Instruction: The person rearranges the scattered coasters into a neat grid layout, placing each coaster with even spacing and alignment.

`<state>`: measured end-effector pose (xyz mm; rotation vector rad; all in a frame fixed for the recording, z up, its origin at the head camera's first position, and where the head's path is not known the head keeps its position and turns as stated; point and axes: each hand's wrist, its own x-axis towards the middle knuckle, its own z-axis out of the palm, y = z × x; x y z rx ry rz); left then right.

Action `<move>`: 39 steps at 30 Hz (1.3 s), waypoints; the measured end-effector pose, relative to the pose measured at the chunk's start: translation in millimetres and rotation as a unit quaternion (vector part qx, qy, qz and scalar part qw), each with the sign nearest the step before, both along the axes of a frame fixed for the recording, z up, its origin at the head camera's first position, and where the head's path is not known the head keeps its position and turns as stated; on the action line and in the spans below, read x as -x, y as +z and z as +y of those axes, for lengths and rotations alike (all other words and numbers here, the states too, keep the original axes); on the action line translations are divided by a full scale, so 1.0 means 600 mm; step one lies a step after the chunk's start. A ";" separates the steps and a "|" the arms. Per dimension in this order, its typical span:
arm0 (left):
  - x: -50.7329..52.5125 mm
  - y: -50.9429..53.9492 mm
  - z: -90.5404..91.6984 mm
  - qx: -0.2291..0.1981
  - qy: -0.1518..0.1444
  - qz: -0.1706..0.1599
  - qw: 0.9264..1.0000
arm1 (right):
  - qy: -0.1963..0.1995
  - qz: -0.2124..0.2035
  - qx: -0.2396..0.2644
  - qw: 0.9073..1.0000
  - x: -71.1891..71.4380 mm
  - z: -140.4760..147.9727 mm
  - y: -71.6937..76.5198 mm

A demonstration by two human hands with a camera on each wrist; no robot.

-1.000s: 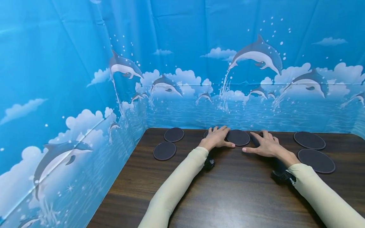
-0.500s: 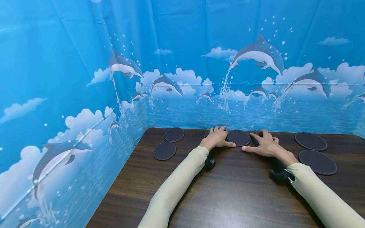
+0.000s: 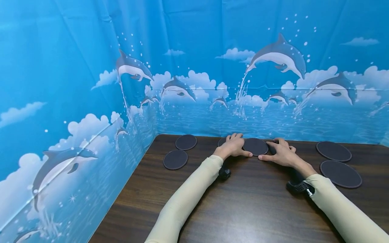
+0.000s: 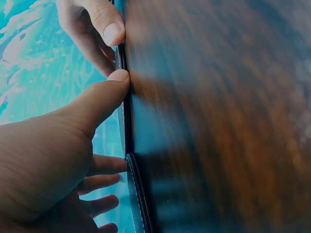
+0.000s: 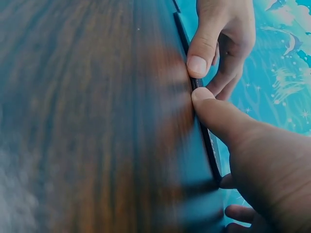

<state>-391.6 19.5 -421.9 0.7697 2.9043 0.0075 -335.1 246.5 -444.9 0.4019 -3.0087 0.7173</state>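
Note:
In the head view, a dark round disc (image 3: 255, 147) lies flat by the table's back edge between both hands. My left hand (image 3: 233, 146) has its fingers spread over part of another dark disc (image 3: 221, 142), its thumb at the middle disc's near edge. From the right, my right hand (image 3: 283, 153) touches the middle disc with its thumb, fingers spread toward the back. Both wrist views show the thumbs close together: left hand (image 4: 48, 150) and right hand (image 4: 90, 29); right hand (image 5: 262, 155) and left hand (image 5: 226, 36). The middle disc's stitched edge runs beneath the thumbs.
Two dark discs (image 3: 186, 142) (image 3: 175, 159) lie at the table's back left, and two more (image 3: 333, 151) (image 3: 341, 173) at the right. A blue dolphin-print curtain (image 3: 194, 67) hangs behind and left of the brown wooden table (image 3: 243, 209).
The head view has shifted slightly. Both hands keep nearly the same pose around the middle disc, with the thumbs marginally closer together.

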 end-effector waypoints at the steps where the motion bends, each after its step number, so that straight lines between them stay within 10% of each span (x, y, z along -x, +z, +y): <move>1: 0.000 0.000 0.000 -0.001 -0.001 0.000 1.000 | 0.001 0.000 0.008 1.000 0.001 0.001 -0.001; 19: -0.004 0.016 -0.015 -0.075 -0.047 0.032 0.996 | 0.002 0.068 0.059 0.996 -0.001 0.011 0.013; 39: -0.078 0.030 -0.044 -0.121 -0.077 0.056 0.988 | 0.033 0.107 0.080 0.990 -0.073 0.013 0.028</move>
